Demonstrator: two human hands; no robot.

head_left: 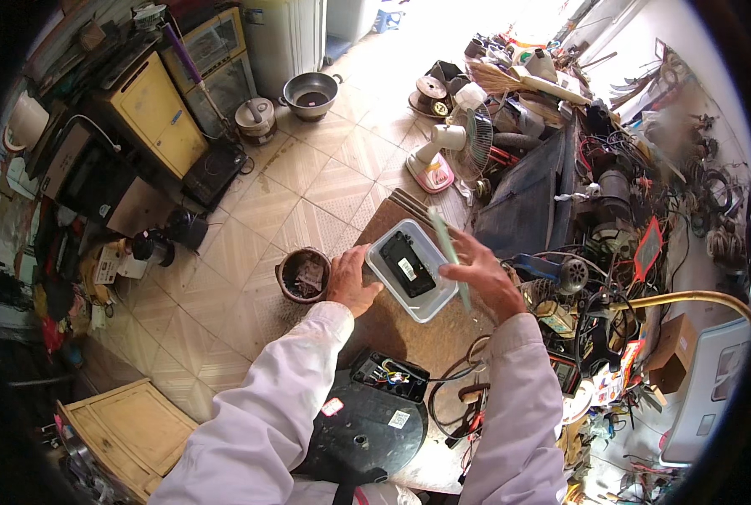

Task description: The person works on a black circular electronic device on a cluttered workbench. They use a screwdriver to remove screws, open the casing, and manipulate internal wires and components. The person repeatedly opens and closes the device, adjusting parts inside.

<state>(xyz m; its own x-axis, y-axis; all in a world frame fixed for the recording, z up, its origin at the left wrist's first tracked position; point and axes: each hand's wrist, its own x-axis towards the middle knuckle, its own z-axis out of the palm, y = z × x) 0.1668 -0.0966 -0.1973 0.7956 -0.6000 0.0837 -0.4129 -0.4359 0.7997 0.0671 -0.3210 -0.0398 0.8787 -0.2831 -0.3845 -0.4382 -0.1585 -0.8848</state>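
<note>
A clear plastic tub [432, 305] rests on the brown wooden bench [374, 337], with a flat black part [406, 263] bearing a white label inside it. My left hand [354, 282] is at the tub's left side, its fingers around the rim. In my right hand [486, 273] is a thin translucent lid [444, 236], held on edge along the tub's right side. Closer to me lies a round black disc-shaped housing [375, 450], and an opened black box [390, 375] with coloured wires sits at its far edge.
Left of the bench, a round pot [304, 275] with scraps stands on the tiled floor [249, 227]. Beyond are a pink-based fan [432, 168] and a dark pan [310, 94]. Tools and cables crowd the right side, with a blue heat gun-like tool [552, 271]. A black cable [451, 374] runs across the bench.
</note>
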